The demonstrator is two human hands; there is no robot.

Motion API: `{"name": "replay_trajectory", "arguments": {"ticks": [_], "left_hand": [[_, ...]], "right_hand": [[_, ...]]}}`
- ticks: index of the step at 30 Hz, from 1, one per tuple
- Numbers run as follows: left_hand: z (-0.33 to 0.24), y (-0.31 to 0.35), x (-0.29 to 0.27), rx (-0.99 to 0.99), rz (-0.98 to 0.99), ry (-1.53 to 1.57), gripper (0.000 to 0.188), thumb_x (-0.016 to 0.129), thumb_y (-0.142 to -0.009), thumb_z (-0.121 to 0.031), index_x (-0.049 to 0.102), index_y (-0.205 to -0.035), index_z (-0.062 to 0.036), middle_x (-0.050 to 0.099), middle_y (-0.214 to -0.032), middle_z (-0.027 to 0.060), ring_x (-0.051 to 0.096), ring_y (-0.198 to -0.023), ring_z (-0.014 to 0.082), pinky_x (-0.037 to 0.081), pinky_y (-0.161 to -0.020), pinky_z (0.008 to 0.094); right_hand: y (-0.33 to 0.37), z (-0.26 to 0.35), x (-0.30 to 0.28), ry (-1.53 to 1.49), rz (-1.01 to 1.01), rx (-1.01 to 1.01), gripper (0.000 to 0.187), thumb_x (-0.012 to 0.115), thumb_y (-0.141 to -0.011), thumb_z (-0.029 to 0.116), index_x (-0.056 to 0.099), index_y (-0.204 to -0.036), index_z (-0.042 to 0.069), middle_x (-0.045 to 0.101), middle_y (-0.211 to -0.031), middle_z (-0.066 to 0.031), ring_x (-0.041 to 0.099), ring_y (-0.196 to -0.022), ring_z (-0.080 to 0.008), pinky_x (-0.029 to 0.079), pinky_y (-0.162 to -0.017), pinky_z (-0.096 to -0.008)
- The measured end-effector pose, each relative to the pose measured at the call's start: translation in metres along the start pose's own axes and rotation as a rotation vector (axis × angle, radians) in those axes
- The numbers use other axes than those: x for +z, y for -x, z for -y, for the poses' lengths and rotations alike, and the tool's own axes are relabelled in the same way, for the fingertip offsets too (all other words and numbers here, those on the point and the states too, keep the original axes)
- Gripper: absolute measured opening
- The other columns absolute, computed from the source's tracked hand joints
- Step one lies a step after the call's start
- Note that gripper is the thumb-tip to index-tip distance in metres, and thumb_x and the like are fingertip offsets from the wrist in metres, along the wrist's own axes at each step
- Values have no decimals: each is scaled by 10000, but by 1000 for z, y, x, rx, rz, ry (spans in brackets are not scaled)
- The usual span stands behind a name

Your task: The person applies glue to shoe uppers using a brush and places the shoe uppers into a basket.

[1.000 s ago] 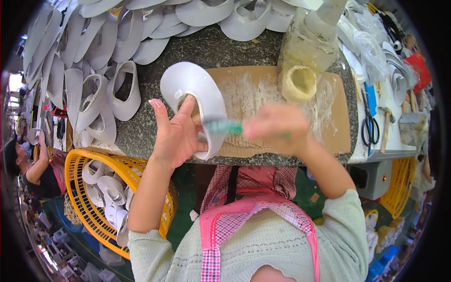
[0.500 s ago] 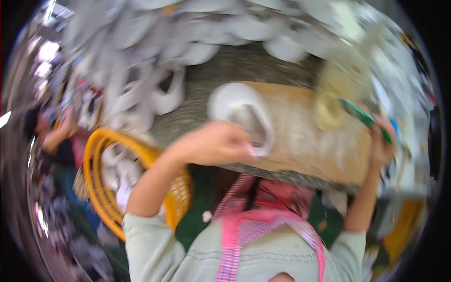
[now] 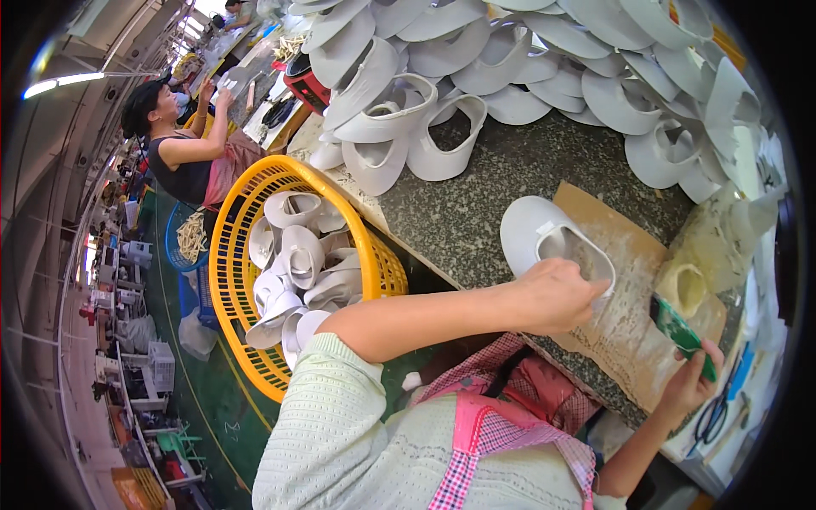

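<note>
A white shoe upper [image 3: 535, 223] lies at the left edge of a brown cardboard sheet [image 3: 586, 204], its opening facing my left hand. My left hand [image 3: 561, 293] is closed on the upper's near rim with bent fingers. On the right, my right hand [image 3: 690, 382] grips a flat green-handled tool [image 3: 676, 327]. The tool's dark far end is beside the mouth of a cloudy, yellowish plastic container [image 3: 701, 255], which leans on the board. I cannot tell whether they touch. Pale, dried smears cover the cardboard.
White uppers [image 3: 510, 55] are heaped along the back of the speckled table [image 3: 450, 225]. At left stands a yellow basket [image 3: 374, 255] holding more uppers. Scissors [image 3: 712, 418] lie at the right. Another person [image 3: 183, 144] works at the far left.
My view has swung left, so the basket and the other person show more fully. My left hand still holds the upper's rim, and my right hand still has the green-handled tool.
</note>
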State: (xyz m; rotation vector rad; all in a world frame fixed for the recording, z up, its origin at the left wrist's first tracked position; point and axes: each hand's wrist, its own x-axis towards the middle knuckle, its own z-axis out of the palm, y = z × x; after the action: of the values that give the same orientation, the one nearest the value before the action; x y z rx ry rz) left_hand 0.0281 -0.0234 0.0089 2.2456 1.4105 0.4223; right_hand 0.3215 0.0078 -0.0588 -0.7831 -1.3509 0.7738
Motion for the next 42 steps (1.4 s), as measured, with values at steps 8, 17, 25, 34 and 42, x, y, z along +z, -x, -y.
{"name": "replay_trajectory", "arguments": {"ticks": [8,17,25,34,42], "left_hand": [[10,-33,32,78,-151,730,543,393,-874,-270,209,-1303,6,332,-1245,232,401,-1130,280,344,-899,345],[-9,-33,3,-242,-12,1447,1197,142,-490,-886,50,-1358,-67,239,-1361,132,257,-1242,254,208,-1003,398],[-16,-18,-1,-190,-32,1597,1231,110,-475,-891,53,-1351,-28,225,-1370,121,241,-1251,250,168,-1024,386],[-16,12,-37,-141,-199,1064,1185,90,-523,-879,46,-1352,-33,187,-1383,147,218,-1266,237,182,-1014,390],[2,-45,34,-464,75,1244,1051,77,-624,-820,15,-1359,-72,81,-1400,184,178,-1268,295,149,-1015,391]], "right_hand": [[3,3,16,21,-178,-55,173,532,-796,37,516,-958,-21,538,-853,-132,544,-647,-196,465,-541,-279],[-29,20,74,-172,73,-205,133,588,-715,-29,608,-838,18,614,-780,-115,573,-644,-184,466,-573,-271],[-41,41,67,-39,11,-234,154,591,-703,-14,649,-826,58,604,-699,-96,573,-577,-200,447,-499,-254],[-17,40,67,-221,251,-202,134,603,-723,6,626,-852,33,601,-708,-91,572,-589,-167,446,-520,-247],[6,11,57,34,87,70,131,595,-732,-23,612,-856,12,605,-729,-87,555,-601,-160,422,-547,-239]]}}
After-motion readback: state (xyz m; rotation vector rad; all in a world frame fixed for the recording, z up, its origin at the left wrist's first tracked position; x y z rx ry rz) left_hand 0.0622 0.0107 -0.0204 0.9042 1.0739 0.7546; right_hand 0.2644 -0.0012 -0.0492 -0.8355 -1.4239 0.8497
